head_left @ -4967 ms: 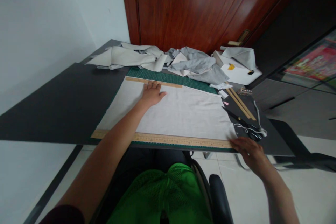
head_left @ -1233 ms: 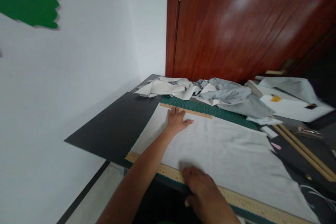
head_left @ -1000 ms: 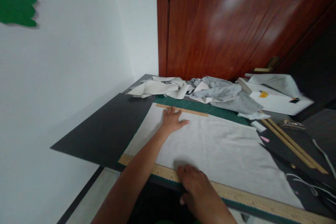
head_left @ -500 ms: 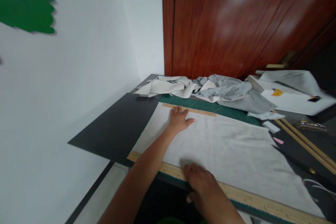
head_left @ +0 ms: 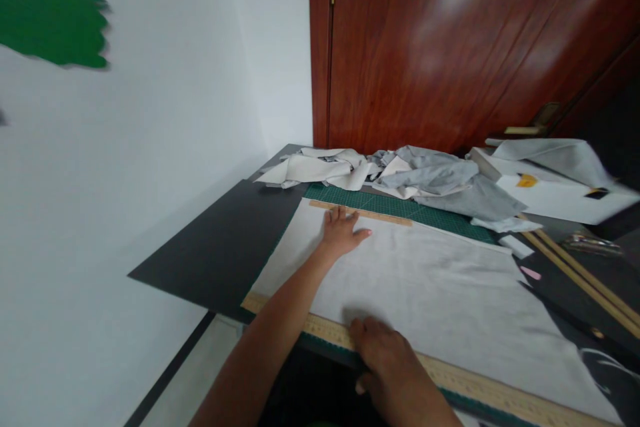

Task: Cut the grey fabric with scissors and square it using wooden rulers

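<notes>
A pale grey cloth (head_left: 430, 287) lies spread on a green cutting mat (head_left: 390, 202), reaching past it on the right. My left hand (head_left: 343, 232) rests flat at the cloth's far edge, fingers spread, its fingertips on a short wooden ruler (head_left: 385, 217). Along the near edge runs a long wooden ruler (head_left: 485, 383) on top of the cloth. My right hand (head_left: 387, 357) is closed over this ruler, fingers bent across it and thumb on the near side by the table edge. The undersides of the right fingers are hidden.
Crumpled pale and grey fabric (head_left: 430, 170) is heaped at the back before a brown door (head_left: 425, 47). Right of it stands a white box (head_left: 545, 193) with cloth on top. Wooden strips (head_left: 585, 273) and dark scissors (head_left: 575, 317) lie at right. A white wall borders the left.
Both hands stay in place on the cloth and rulers. The whole view has shifted very slightly, with the scene sitting a little lower.
</notes>
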Motion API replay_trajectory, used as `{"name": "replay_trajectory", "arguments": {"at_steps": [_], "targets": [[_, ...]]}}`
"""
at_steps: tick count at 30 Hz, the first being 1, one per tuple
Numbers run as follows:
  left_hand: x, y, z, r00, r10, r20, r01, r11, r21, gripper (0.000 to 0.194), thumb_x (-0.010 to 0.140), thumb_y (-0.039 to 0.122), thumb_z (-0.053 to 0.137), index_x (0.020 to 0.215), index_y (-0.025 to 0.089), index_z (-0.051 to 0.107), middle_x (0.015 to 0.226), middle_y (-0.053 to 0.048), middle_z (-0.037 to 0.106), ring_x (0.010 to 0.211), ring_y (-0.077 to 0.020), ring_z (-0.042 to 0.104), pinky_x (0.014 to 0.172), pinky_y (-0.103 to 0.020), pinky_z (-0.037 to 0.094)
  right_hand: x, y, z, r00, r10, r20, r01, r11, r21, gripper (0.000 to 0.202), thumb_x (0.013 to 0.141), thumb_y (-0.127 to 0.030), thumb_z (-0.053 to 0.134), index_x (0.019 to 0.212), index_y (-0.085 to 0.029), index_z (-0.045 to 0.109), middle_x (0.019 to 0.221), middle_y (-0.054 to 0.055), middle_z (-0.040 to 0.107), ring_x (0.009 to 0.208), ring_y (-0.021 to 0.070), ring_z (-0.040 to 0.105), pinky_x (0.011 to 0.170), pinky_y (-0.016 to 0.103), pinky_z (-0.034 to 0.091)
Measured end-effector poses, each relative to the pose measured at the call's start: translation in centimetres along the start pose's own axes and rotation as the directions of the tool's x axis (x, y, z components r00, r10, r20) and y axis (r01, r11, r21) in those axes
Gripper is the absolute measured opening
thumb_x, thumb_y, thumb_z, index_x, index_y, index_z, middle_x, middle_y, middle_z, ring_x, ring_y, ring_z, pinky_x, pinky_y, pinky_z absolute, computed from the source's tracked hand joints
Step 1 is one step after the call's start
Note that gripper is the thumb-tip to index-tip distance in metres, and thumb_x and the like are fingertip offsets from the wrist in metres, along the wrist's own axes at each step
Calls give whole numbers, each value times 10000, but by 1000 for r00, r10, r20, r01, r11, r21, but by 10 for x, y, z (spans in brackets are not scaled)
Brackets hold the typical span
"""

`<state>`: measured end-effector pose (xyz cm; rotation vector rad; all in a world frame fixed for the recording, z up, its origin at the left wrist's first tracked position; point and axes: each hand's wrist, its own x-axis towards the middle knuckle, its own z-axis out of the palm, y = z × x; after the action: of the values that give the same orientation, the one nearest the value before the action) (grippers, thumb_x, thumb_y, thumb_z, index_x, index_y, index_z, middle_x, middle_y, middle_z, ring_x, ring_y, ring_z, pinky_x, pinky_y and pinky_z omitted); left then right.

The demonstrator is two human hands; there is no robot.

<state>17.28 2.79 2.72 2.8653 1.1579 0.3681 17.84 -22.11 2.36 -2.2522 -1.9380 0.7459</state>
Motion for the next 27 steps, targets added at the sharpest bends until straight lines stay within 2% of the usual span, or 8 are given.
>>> {"name": "replay_trajectory", "arguments": {"at_steps": [4, 9, 11, 15, 20, 23, 25, 27], "targets": [[-2, 0, 0, 1000, -18, 13, 19, 1000, -14, 792, 984, 776, 452, 1590, 268, 495, 1657, -168, 430, 1555, -395, 329, 1259, -561, 233, 9, 7, 16, 1000, -4, 27, 5, 1000, -21, 787, 613, -106, 793, 1369, -256, 637, 1300, 96, 717, 1193, 340, 668, 997, 409, 509], [-4, 2, -2, 999, -24, 24, 25, 999, -35, 785, 984, 764, 476, 1589, 264, 494, 1660, -180, 420, 1566, -391, 319, 1269, -571, 221, 7, 6, 23, 999, -19, -26, 18, 999, -33, 779, 636, -100, 751, 1389, -263, 633, 1286, 88, 725, 1181, 329, 673, 1012, 409, 505], [-4, 2, -2, 1000, -22, 16, 23, 999, -36, 783, 981, 764, 485, 1583, 264, 500, 1649, -180, 432, 1559, -393, 328, 1265, -572, 230, 5, 8, 24, 999, -29, -41, 29, 999, -15, 791, 633, -95, 738, 1401, -255, 629, 1303, 97, 723, 1193, 336, 671, 1024, 416, 507], [-3, 1, 2, 1000, -20, -19, 19, 999, -39, 769, 967, 776, 498, 1544, 270, 544, 1615, -168, 471, 1523, -388, 374, 1252, -559, 264, 1, 14, 22, 988, -125, -89, 126, 992, 3, 807, 646, -104, 721, 1428, -274, 618, 1326, 91, 728, 1207, 320, 678, 1025, 395, 520], [-1, -1, 6, 991, -98, -93, 96, 995, -31, 771, 935, 796, 536, 1465, 242, 615, 1573, -177, 514, 1495, -387, 410, 1229, -527, 314, -5, 17, 16, 988, -110, -104, 108, 994, -26, 771, 629, -66, 717, 1370, -274, 665, 1261, 75, 758, 1136, 300, 713, 978, 374, 555], [0, -3, 5, 984, -142, -107, 141, 990, -22, 780, 931, 803, 534, 1453, 230, 621, 1566, -187, 520, 1490, -389, 419, 1221, -523, 327, -7, 18, 16, 976, -158, -147, 158, 987, -13, 823, 630, -49, 704, 1417, -281, 639, 1319, 80, 743, 1188, 306, 699, 1009, 380, 551], [0, -3, 5, 982, -166, -94, 165, 986, -21, 787, 935, 798, 531, 1472, 228, 604, 1577, -191, 512, 1502, -397, 408, 1226, -540, 316, -3, 16, 18, 985, -134, -113, 132, 991, -24, 858, 599, -29, 711, 1419, -273, 641, 1344, 96, 734, 1202, 324, 696, 1017, 397, 555], [0, -3, 4, 982, -174, -75, 173, 985, -20, 794, 939, 790, 530, 1486, 217, 589, 1587, -200, 501, 1519, -408, 384, 1233, -560, 298, 4, 11, 21, 999, -40, -32, 38, 997, -71, 876, 541, 6, 724, 1380, -242, 671, 1332, 123, 736, 1175, 347, 707, 1011, 421, 565]]}}
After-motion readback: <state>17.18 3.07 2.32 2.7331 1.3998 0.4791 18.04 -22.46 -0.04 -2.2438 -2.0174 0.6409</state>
